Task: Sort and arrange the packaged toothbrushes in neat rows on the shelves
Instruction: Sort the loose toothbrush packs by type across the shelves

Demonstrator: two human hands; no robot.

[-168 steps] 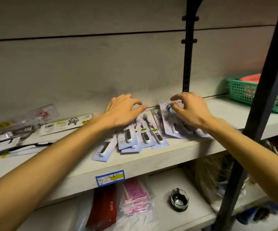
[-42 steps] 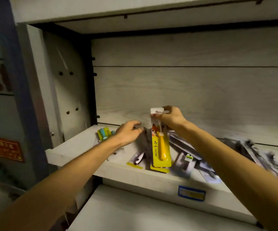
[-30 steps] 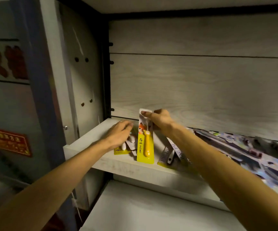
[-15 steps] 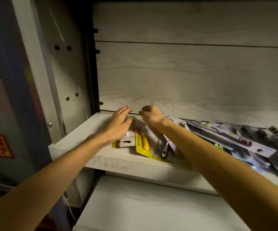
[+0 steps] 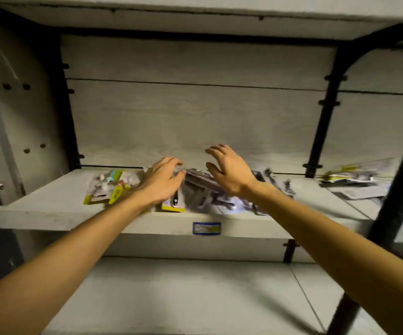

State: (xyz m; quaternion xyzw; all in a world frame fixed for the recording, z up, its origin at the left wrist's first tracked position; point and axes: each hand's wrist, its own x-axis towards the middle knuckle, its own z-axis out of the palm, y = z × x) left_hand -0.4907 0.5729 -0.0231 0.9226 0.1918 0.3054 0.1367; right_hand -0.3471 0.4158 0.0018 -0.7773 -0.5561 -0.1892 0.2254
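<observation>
Beneath both hands' fingers [image 5: 171,163], jumbled packaged toothbrushes [image 5: 203,189].

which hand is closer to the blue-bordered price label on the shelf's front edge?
Left. The left hand rests on the packs, up and left of the blue-bordered price label. The right hand is raised open above the grey packs, higher and farther back.

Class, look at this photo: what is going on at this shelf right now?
A person is sorting packaged toothbrushes on a pale shelf. The left hand rests on the jumbled packs in the middle, fingers curled. The right hand hovers open just above them, holding nothing. A few yellow-carded packs lie to the left; another loose heap lies far right.
</observation>
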